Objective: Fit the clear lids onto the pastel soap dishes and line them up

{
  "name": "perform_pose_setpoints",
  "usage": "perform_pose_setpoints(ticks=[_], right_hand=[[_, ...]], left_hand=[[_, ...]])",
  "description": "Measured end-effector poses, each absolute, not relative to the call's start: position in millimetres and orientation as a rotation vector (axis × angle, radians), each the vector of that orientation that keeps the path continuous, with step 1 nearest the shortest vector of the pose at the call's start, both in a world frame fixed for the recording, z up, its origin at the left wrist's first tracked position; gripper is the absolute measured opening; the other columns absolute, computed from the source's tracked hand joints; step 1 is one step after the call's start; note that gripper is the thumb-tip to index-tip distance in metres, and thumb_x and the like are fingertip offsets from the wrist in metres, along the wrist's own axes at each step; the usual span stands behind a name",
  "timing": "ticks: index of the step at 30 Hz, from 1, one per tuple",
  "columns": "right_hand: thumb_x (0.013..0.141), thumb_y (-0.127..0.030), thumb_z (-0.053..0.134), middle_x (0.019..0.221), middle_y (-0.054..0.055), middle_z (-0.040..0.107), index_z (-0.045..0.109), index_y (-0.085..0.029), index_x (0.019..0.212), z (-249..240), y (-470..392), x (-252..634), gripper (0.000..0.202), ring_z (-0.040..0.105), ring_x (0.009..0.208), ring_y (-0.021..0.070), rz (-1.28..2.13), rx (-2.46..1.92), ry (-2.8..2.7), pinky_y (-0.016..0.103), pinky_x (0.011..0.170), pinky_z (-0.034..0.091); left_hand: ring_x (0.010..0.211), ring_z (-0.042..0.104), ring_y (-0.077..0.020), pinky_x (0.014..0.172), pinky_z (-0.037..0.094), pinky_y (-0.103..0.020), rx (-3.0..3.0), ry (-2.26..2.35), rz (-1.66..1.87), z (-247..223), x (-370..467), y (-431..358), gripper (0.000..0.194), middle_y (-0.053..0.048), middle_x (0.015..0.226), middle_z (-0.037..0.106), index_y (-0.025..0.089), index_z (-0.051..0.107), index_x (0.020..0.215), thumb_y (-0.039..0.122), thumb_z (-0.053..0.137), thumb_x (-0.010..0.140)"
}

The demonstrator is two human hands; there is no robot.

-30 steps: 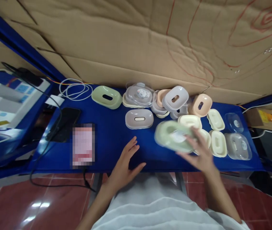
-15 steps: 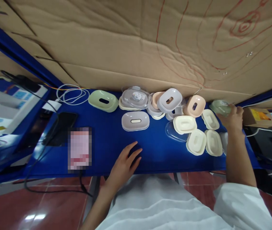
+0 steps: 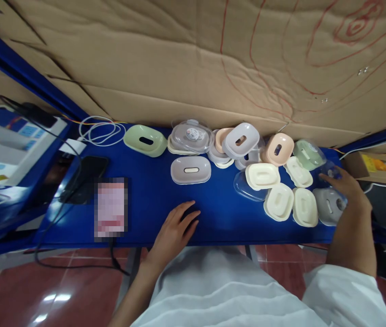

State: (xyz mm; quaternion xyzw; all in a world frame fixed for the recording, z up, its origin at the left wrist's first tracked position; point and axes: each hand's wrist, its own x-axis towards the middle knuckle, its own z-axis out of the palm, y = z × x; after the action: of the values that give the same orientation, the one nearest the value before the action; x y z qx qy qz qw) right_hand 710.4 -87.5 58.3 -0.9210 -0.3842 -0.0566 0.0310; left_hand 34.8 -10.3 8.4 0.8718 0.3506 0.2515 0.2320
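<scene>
My left hand (image 3: 175, 227) lies on the blue tabletop with fingers stretched out, holding nothing. Just beyond it sits a grey oval soap dish (image 3: 191, 170) with a slot in its base. At the right end, my right hand (image 3: 351, 188) has its fingers around a clear plastic lid (image 3: 330, 170). That lid is partly hidden and blurred. Behind the hand is a green soap dish (image 3: 306, 155) under a clear cover. A grey dish (image 3: 329, 206) lies partly beneath the right hand. Cream trays (image 3: 304, 208) are grouped to its left.
Along the cardboard wall (image 3: 145, 59) stand a green dish (image 3: 158, 147), a lidded grey dish (image 3: 188, 136) and a peach dish (image 3: 279, 150). A black phone-like slab (image 3: 94, 170), a blurred pink item (image 3: 111, 209) and white cable (image 3: 99, 131) lie left. A cardboard box (image 3: 369, 167) is far right.
My right hand has moved off the green covered dish, nearer to me and rightward, onto the clear lid. The green dish and grey dish are now more exposed. My left hand stays put.
</scene>
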Motion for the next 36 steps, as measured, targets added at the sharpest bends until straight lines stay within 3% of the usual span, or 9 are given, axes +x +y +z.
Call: perform_pose_setpoints(ticks=[3,6,10,12,15,19,23,31,36], right_hand=[[0.08,-0.061,0.083,0.126,0.033,0.07,0.063,-0.005,0.147,70,-95,699,0.089,0.069,0.113,0.0403,-0.079,-2.928,-0.839,0.053,0.089,0.048],[0.081,-0.064,0.083,0.132,0.037,0.067,0.059,-0.008,0.151,85,-98,648,0.093,0.066,0.125,0.0468,-0.423,-2.73,-0.852,0.061,0.096,0.047],[0.089,-0.065,0.075,0.149,0.023,0.062,0.056,-0.018,0.154,87,-89,532,0.083,0.06,0.139,0.0358,-0.3,-2.273,-1.504,0.048,0.114,0.049],[0.094,-0.063,0.071,0.158,0.02,0.055,0.054,-0.021,0.154,78,-79,479,0.076,0.057,0.145,0.0342,-0.189,-2.129,-1.706,0.049,0.118,0.049],[0.102,-0.056,0.062,0.165,0.02,0.046,0.055,-0.021,0.154,62,-64,430,0.063,0.047,0.152,0.0382,-0.215,-2.065,-1.792,0.06,0.121,0.044],[0.106,-0.046,0.058,0.169,0.017,0.041,0.051,-0.025,0.156,51,-55,405,0.055,0.035,0.159,0.0396,-0.295,-2.016,-1.862,0.067,0.123,0.035],[0.107,-0.037,0.058,0.164,0.012,0.051,0.051,-0.029,0.156,51,-57,380,0.05,0.043,0.155,0.0346,-0.204,-1.855,-2.079,0.062,0.126,0.032],[0.107,-0.026,0.057,0.147,0.009,0.068,0.057,-0.029,0.152,40,-73,336,0.045,0.062,0.135,0.0285,-0.06,-1.758,-2.161,0.051,0.118,0.038],[0.106,-0.028,0.057,0.15,0.01,0.065,0.053,-0.03,0.156,31,-90,339,0.049,0.06,0.138,0.0304,-0.076,-1.859,-2.012,0.052,0.118,0.038]], left_hand=[[0.136,0.063,-0.0287,0.113,0.057,-0.05,2.388,0.978,0.692,11,35,-11,0.031,-0.012,0.149,0.063,0.026,0.068,0.134,0.022,0.061,0.104],[0.146,0.056,-0.0312,0.117,0.053,-0.052,2.412,1.053,0.723,15,39,-5,0.041,-0.016,0.159,0.054,0.025,0.061,0.145,0.022,0.06,0.104],[0.162,0.031,-0.0424,0.124,0.037,-0.067,2.472,1.331,0.73,21,55,22,0.062,-0.022,0.173,0.034,0.02,0.041,0.164,0.028,0.059,0.105],[0.161,0.031,-0.044,0.125,0.026,-0.074,2.493,1.42,0.683,25,64,38,0.064,-0.021,0.169,0.042,0.022,0.039,0.165,0.031,0.058,0.105],[0.145,0.052,-0.0424,0.124,0.017,-0.078,2.541,1.421,0.597,31,72,55,0.046,-0.015,0.145,0.067,0.026,0.058,0.15,0.03,0.058,0.105],[0.132,0.062,-0.0373,0.119,0.031,-0.065,2.586,1.294,0.54,38,70,57,0.03,-0.014,0.137,0.071,0.025,0.069,0.133,0.029,0.059,0.105],[0.132,0.064,-0.0317,0.111,0.039,-0.054,2.581,1.179,0.59,44,63,56,0.027,-0.012,0.144,0.07,0.024,0.069,0.129,0.029,0.052,0.109],[0.123,0.067,-0.0303,0.109,0.038,-0.053,2.576,1.138,0.641,39,64,65,0.024,-0.009,0.124,0.08,0.022,0.07,0.122,0.035,0.053,0.11],[0.132,0.064,-0.0293,0.117,0.037,-0.051,2.482,1.29,0.848,34,61,61,0.028,-0.01,0.136,0.074,0.024,0.069,0.13,0.033,0.051,0.11]])
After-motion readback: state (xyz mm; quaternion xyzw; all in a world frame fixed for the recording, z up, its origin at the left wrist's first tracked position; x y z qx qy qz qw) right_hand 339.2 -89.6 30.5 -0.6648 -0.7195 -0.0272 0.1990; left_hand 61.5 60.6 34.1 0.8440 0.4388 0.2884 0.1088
